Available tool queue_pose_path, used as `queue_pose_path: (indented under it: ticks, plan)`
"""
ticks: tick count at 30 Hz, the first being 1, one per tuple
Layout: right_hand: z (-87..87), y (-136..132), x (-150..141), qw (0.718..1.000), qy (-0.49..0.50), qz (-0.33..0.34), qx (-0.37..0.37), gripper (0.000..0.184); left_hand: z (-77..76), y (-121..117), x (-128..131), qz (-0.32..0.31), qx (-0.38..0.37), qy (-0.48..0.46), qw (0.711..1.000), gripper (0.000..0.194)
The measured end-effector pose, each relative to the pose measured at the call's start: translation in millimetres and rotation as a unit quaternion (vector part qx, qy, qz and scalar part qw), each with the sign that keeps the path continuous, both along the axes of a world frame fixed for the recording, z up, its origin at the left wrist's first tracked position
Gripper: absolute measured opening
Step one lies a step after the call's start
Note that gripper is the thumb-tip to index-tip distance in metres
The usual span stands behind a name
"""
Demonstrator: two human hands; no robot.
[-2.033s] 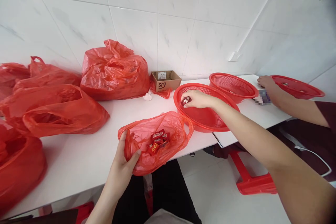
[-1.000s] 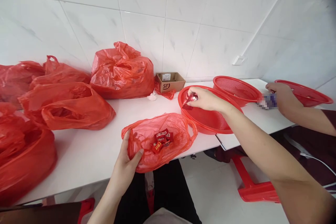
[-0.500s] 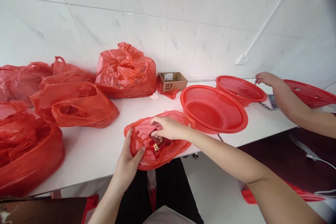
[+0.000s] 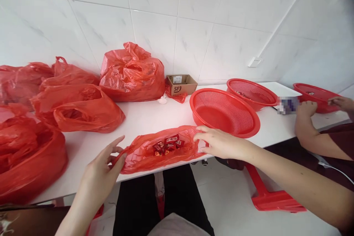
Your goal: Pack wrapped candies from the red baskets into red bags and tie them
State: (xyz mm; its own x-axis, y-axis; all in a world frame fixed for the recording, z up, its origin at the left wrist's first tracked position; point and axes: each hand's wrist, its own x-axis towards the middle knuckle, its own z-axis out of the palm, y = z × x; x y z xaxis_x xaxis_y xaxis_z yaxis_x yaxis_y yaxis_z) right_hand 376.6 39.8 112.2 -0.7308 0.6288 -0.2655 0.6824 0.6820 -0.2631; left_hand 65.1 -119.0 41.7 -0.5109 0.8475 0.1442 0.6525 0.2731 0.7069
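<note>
A red plastic bag (image 4: pixel 155 160) lies at the table's front edge, stretched long between my two hands. Inside its mouth are several small red-wrapped candies (image 4: pixel 171 139) with white and gold print. My left hand (image 4: pixel 103 166) pinches the bag's left end between thumb and fingers. My right hand (image 4: pixel 215 142) is at the handle on the opposite end, fingers and thumb curled about the thin plastic. Just behind the right hand stands a red perforated plastic basket (image 4: pixel 225 112).
Several full red bags (image 4: pixel 131 75) stand left and behind on the white table (image 4: pixel 138 118). A small cardboard box (image 4: pixel 181 84) sits by the wall. More red baskets (image 4: pixel 251 92) stand right, near a co-worker's hands (image 4: pixel 306 108). A red stool (image 4: pixel 276 201) is below.
My right hand went from the basket into the bag, then to its right handle. My left hand shifted left, and the bag's mouth is now longer and narrower.
</note>
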Motion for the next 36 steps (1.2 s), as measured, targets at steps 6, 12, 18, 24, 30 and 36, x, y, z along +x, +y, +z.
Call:
queue_pose_path:
  ticks: [6, 12, 18, 24, 30, 36]
  plan:
    - [36.1, 10, 10, 0.985, -0.055, 0.058, -0.152, 0.025, 24.6, -3, -11, 0.036, -0.052, 0.054, 0.997, 0.039]
    - [107.3, 30, 6, 0.974, 0.221, 0.056, -0.012, 0.012, 82.5, 8, -24, -0.040, 0.101, -0.202, 0.973, 0.037]
    - [123.9, 40, -31, 0.905, 0.424, 0.042, -0.003, 0.007, 126.5, 25, -5, -0.177, 0.239, -0.335, 0.894, 0.014]
    - [129.5, 30, -52, 0.910, 0.402, 0.092, -0.032, 0.006, 129.7, 36, 18, -0.326, 0.184, -0.334, 0.865, 0.039]
    - [121.3, 8, -100, 0.907, 0.376, 0.138, -0.132, 0.009, 136.5, 59, 41, -0.377, -0.060, -0.253, 0.889, 0.069]
    - [85.2, 7, -128, 0.858, 0.477, 0.158, -0.107, 0.011, 128.2, 71, 38, -0.318, -0.037, -0.248, 0.914, 0.039]
